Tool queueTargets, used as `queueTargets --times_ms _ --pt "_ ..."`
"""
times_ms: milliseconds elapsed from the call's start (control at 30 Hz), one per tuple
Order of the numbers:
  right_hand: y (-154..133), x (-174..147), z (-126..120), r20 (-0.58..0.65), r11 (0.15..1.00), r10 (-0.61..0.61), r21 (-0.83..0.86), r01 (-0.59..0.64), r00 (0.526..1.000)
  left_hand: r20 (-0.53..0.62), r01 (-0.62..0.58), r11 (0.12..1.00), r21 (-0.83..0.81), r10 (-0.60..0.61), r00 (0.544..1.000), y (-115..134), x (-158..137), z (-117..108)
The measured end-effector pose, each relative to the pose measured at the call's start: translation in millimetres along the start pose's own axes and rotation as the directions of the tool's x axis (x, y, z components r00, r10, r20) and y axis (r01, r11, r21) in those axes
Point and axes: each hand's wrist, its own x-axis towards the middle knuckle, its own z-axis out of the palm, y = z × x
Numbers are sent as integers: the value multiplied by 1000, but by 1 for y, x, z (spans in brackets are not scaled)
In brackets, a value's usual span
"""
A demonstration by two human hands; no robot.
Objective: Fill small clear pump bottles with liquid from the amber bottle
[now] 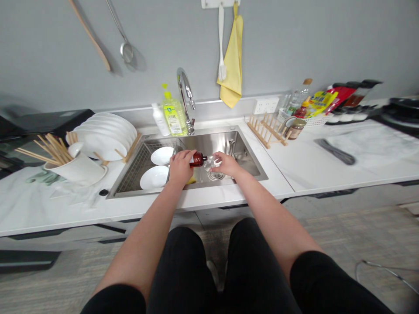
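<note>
My left hand (182, 166) is wrapped round a small reddish-brown bottle (198, 159). The bottle lies almost level over the sink, its dark neck pointing right. Facing that neck, my right hand (225, 165) is closed round a small clear cup (212, 162), which is see-through and hard to make out. Both hands are above the steel sink (248, 163), with the drain (216, 175) below the right one. Two white bowls (154, 177) sit left of my left hand, in the sink's wire rack (131, 168). A bit of yellow cloth or sponge (190, 179) shows under the bottle.
A chrome faucet (185, 93) rises behind the sink, beside a green soap bottle (174, 114) and a white bottle (160, 120). White plates (108, 131) and a chopstick holder (78, 170) stand left. A wooden rack (268, 131) is right. A black cap (104, 192) lies at the sink's front-left corner.
</note>
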Motion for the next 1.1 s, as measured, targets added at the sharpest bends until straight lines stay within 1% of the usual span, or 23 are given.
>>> queueTargets --times_ms 433,1000,1100 --pt "-1 0 0 13 1000 8 21 -8 1000 0 5 1000 -7 -5 1000 3 0 -4" --pt "0 0 1 21 999 3 36 -4 1000 -24 -35 999 -4 35 999 5 -2 -6" --pt "1 1 1 21 999 3 43 -4 1000 -12 -28 1000 -1 28 1000 5 -1 -6"
